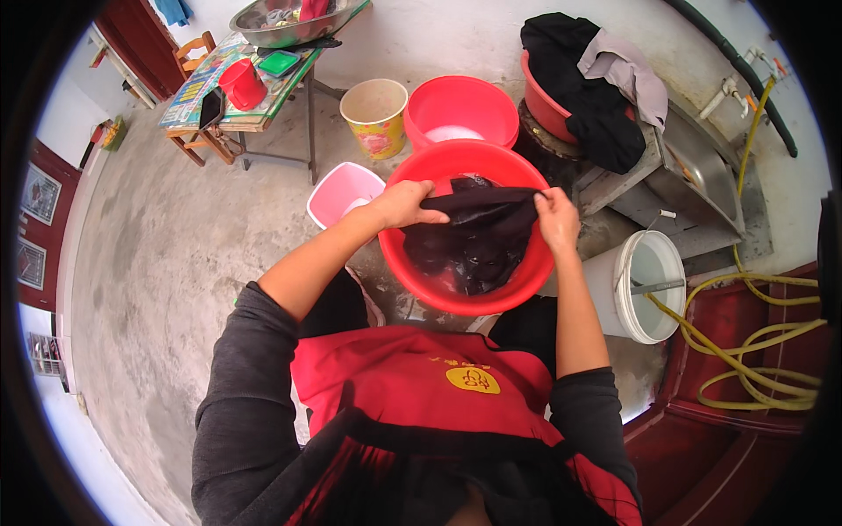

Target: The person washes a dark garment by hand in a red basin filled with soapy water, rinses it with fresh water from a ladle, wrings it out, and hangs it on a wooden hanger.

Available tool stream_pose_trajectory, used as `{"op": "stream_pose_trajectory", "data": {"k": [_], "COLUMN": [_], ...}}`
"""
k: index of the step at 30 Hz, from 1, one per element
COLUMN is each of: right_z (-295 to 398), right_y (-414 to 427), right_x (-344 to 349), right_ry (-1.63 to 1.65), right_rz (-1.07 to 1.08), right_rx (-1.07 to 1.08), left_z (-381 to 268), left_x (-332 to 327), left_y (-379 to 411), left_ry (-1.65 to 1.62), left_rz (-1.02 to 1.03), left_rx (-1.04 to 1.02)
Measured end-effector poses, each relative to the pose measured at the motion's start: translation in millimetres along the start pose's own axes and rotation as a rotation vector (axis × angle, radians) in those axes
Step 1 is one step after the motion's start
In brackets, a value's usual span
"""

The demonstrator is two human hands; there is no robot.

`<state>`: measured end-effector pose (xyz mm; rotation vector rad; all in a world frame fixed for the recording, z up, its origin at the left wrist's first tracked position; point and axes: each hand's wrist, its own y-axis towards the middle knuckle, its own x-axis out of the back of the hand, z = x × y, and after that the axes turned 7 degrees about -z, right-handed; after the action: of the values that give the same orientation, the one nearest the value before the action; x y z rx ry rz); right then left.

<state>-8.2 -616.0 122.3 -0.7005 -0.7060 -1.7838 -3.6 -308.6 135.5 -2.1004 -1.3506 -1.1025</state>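
Note:
A wet black garment (473,227) lies partly in the red plastic basin (421,289) in front of me, its upper edge stretched between my hands. My left hand (406,205) pinches that edge at the basin's left side, thumb over the cloth. At the right rim, my right hand (558,217) grips the other end of the edge. The lower part of the cloth sags into the basin, where it looks soaked and shiny. What lies beneath it is mostly hidden.
Behind stands another red tub (460,105), beside a flowered bucket (375,121). A pink basin (342,191) sits left. To the right are a white water bucket (608,289), a yellow hose (737,358), a metal sink (707,177) and a laundry-filled basin (544,98). A table (191,98) stands back left.

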Motion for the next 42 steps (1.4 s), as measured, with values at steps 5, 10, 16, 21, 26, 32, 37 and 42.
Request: {"op": "stream_pose_trajectory", "data": {"k": [5, 10, 16, 21, 26, 32, 37, 42], "right_z": [4.6, -32.5, 31.8, 126.3, 195.4, 216.7, 162.2, 53.3], "right_y": [-5.8, 2.7, 26.7, 60.6, 65.3, 73.4, 60.8, 28.4], "right_x": [29.9, 15.5, 21.2, 81.9, 163.1, 190.8, 144.1, 15.4], "right_ry": [0.049, 0.427, 0.454, 0.714, 1.042, 1.036, 0.813, 0.594], "right_rz": [-0.260, -0.065, -0.067, -0.092, -0.040, -0.182, -0.111, 0.084], "right_rx": [0.326, 0.209, 0.198, 0.357, 0.387, 0.561, 0.403, 0.185], "left_z": [37.1, 51.3, -22.4, -100.7, -152.5, -167.8, -133.4, -41.8], "left_x": [-2.1, -16.3, 36.9, 115.4, 187.2, 222.8, 159.8, 35.0], "left_y": [-17.5, -12.9, 37.2, 66.0, 75.1, 70.1, 63.7, 45.5], "left_ry": [0.455, -0.426, -1.044, -1.376, -1.501, -1.570, -1.341, -0.937], "left_rz": [0.030, -0.113, -0.307, -0.413, -0.206, -0.089, -0.242, 0.082], "left_rx": [-0.082, 0.396, 0.571, 0.434, 0.036, -0.083, 0.163, 0.501]}}
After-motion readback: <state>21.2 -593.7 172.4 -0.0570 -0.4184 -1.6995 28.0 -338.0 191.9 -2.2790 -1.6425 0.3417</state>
